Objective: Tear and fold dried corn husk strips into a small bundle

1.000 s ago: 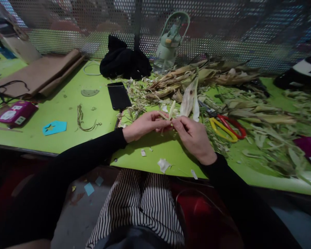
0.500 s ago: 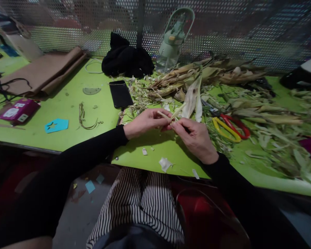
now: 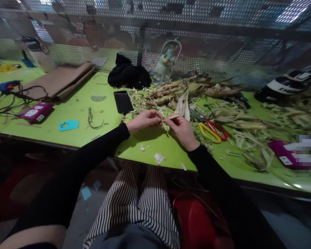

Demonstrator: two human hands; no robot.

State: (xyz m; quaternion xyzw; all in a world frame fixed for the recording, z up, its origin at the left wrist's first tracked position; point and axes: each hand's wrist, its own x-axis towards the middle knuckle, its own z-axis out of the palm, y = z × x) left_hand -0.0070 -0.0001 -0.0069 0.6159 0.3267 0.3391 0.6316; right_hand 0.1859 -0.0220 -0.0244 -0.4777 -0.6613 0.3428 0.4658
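Between my two hands, just above the green table (image 3: 137,147), is a thin pale strip of corn husk (image 3: 166,126). My left hand (image 3: 145,120) pinches one part of it with the fingertips. The thumb and fingers of my right hand (image 3: 182,130) are closed on another part, where a stiff pale end points to the right. Behind my right hand a wide dried husk leaf (image 3: 182,103) leans up against a heap of husks (image 3: 171,90). Scissors with yellow and red handles (image 3: 213,131) lie just right of that hand.
A black phone (image 3: 123,101), a protractor (image 3: 98,98), a braided husk piece (image 3: 92,121) and a blue paper tag (image 3: 68,125) lie to the left. Behind stand a green bottle (image 3: 166,65) and black cloth (image 3: 129,74). Purple power strips (image 3: 38,112) sit at both sides.
The view has tilted up and shifted right. The strip's stiff end, which pointed left over my left hand, now points right by my right hand. Both hands stay close together.
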